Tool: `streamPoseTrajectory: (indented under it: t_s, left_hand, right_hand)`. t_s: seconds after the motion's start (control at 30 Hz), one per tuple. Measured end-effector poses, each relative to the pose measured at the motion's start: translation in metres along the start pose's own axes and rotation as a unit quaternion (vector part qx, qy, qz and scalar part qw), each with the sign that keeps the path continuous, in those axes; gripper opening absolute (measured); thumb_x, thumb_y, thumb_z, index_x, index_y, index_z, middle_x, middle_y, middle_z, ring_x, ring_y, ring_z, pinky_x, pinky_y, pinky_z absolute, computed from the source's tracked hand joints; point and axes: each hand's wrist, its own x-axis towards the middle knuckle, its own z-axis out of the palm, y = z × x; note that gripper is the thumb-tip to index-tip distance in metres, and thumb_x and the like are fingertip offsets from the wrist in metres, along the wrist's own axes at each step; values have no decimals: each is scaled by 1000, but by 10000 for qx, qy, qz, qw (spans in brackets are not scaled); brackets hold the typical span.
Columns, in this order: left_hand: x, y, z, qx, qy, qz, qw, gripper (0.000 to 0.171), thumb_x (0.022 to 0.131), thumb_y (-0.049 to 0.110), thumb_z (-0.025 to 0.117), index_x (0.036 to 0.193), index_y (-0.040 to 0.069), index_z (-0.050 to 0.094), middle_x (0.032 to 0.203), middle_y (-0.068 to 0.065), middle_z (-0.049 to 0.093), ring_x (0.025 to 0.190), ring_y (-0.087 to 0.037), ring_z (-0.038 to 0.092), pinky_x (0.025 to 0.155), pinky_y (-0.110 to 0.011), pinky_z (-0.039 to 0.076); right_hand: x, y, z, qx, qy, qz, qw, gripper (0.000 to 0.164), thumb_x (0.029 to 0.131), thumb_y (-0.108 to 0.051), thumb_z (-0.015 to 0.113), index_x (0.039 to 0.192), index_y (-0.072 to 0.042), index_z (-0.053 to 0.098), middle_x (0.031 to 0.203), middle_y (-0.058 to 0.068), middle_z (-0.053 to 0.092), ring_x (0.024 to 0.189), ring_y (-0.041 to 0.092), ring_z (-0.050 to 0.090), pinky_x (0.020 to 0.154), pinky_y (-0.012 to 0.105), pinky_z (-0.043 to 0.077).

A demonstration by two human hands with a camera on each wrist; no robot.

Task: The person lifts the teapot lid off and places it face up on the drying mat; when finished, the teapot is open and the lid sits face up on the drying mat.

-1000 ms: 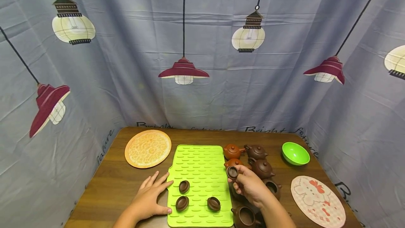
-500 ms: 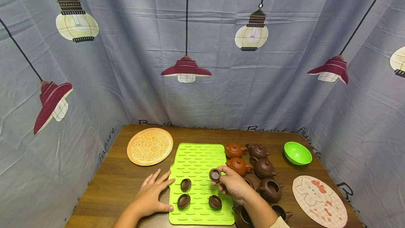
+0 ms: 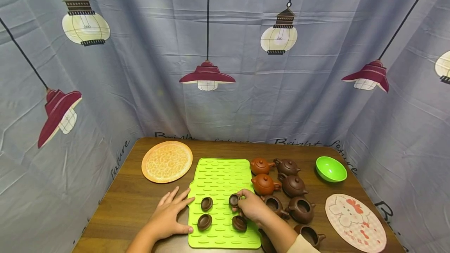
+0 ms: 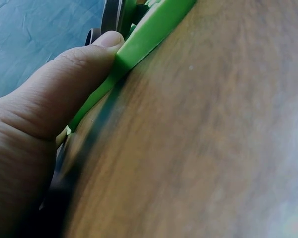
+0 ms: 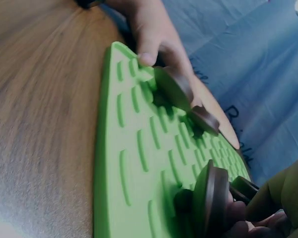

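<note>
My right hand [image 3: 254, 207] pinches a dark brown teapot lid [image 3: 234, 200], hollow side up, low over the green mat [image 3: 219, 175]; whether the lid touches the mat I cannot tell. Three more dark lids lie tilted on the mat: one lid [image 3: 239, 223] just in front of that hand, two on the left, a far lid [image 3: 206, 204] and a near lid [image 3: 204, 222]. In the right wrist view a lid [image 5: 211, 198] stands close to my fingers [image 5: 236, 212]. Spread flat, my left hand [image 3: 168, 216] rests at the mat's left edge, its thumb [image 4: 84, 69] on the rim.
Right of the mat stand lidded teapots, two reddish [image 3: 266, 184] and two dark [image 3: 293, 185]. Nearer are several lidless dark teapots [image 3: 300, 210], one partly behind my right arm. A green bowl [image 3: 331, 170] and a bunny placemat [image 3: 355, 221] lie farther right; an orange round mat [image 3: 166, 162] lies back left.
My right hand has carried the lid leftward from beside the teapots to over the mat, then lowered it near the other lids. My left hand has stayed in place.
</note>
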Motion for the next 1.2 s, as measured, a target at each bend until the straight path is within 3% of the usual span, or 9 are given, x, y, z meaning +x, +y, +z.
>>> streamPoseTrajectory:
  t_s: [0.3, 0.5, 0.73, 0.87, 1.1, 1.2]
  left_hand:
    - [1, 2, 0, -22, -16, -15, 10000, 104, 71, 84, 74, 156, 30, 51, 171, 0, 33, 160, -44, 16, 124, -67, 9]
    - [1, 1, 0, -12, 31, 22, 10000, 103, 71, 84, 73, 156, 31, 51, 171, -1, 34, 160, -45, 17, 123, -68, 10]
    - [1, 0, 0, -59, 16, -27, 10000, 102, 71, 83, 74, 156, 33, 51, 172, 1, 33, 161, -43, 15, 124, -67, 7]
    - [0, -1, 1, -89, -76, -110, 9999, 103, 70, 84, 74, 157, 35, 49, 172, 3, 30, 161, -41, 13, 124, -66, 5]
    - [0, -2, 2, -67, -83, -106, 9999, 104, 70, 85, 73, 157, 35, 49, 173, 2, 30, 161, -41, 13, 125, -65, 4]
    - [0, -2, 2, -74, -91, -97, 9999, 104, 70, 85, 72, 157, 34, 49, 173, 2, 30, 161, -42, 13, 124, -66, 4]
  right_hand:
    - [-2, -1, 3, -603, 106, -63, 9981, 13, 101, -4, 47, 108, 1, 57, 89, 14, 67, 74, 22, 64, 57, 30, 41]
    - [-1, 1, 2, -975, 218, -116, 9949, 15, 101, -6, 49, 107, 0, 61, 84, 12, 67, 61, 17, 52, 54, 29, 40]
    - [-7, -5, -4, -1955, 453, -275, 9793, 13, 96, -5, 55, 105, -4, 65, 84, 6, 65, 71, 22, 54, 61, 34, 41]
    - [-13, -10, -8, -2388, 473, -331, 9693, 15, 96, -8, 59, 108, -3, 67, 83, 5, 63, 67, 21, 51, 58, 33, 40]
    - [-23, -24, -23, -2231, 831, -467, 9701, 28, 100, -12, 60, 126, -3, 65, 86, 6, 62, 56, 16, 48, 51, 32, 42]
    - [-24, -27, -34, -2266, 1181, -694, 9643, 29, 100, -11, 60, 126, -4, 66, 85, 3, 61, 61, 16, 50, 55, 32, 42]
